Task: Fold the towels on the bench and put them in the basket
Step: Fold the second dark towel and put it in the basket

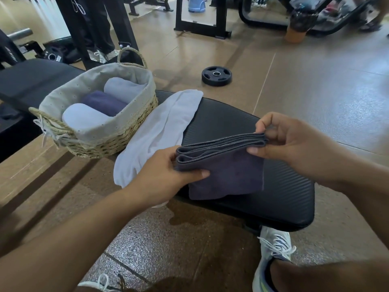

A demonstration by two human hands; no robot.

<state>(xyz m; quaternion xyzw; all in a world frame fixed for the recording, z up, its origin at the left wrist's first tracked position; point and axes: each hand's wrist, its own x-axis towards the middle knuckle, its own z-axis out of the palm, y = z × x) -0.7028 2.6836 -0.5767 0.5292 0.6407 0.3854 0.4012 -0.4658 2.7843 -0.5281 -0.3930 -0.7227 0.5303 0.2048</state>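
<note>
Folded grey towel (223, 169) above bench (284, 192)

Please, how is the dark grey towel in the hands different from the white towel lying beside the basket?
The dark grey towel is folded into neat layers, while the white towel lies unfolded and rumpled.

The dark grey towel is pinched at its two ends by the left hand and the right hand; no hand holds the white towel, which lies on the bench with one end hanging over the edge.

Neither one is in the basket yet.

We see a matt grey cloth towel (223, 171), a ribbed, seemingly vinyl bench (284, 186), and a rough woven-straw basket (117, 142) lined with cloth.
</note>
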